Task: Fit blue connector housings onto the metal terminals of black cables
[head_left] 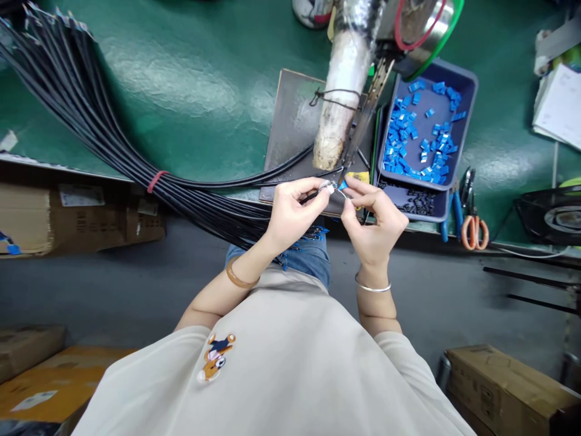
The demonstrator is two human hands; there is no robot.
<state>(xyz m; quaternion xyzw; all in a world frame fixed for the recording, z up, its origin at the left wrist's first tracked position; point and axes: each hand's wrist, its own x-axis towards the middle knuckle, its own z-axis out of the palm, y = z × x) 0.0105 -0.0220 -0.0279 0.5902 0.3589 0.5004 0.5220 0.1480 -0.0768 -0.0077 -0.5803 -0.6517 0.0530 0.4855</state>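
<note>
My left hand (295,209) is closed in a pinch around the stripped end of a black cable, with thin pale wires showing at its fingertips. Close beside it, my right hand (376,224) pinches a small blue connector (343,184), mostly covered by the fingers; a thin light wire curves between the hands. The tip of a soldering iron (363,124), mounted on a stand, points down right at the fingertips. A thick bundle of black cables (122,148), tied with a red band (157,181), runs from the upper left toward my lap, several ends there bearing blue connectors.
A grey bin (467,103) of blue connectors stands right of the iron, above another bin (438,212) of small black parts. Orange-handled scissors (474,233) and blue-handled pliers (457,212) lie at the table edge. A wrapped tube (345,79) hangs over a dark board (290,115).
</note>
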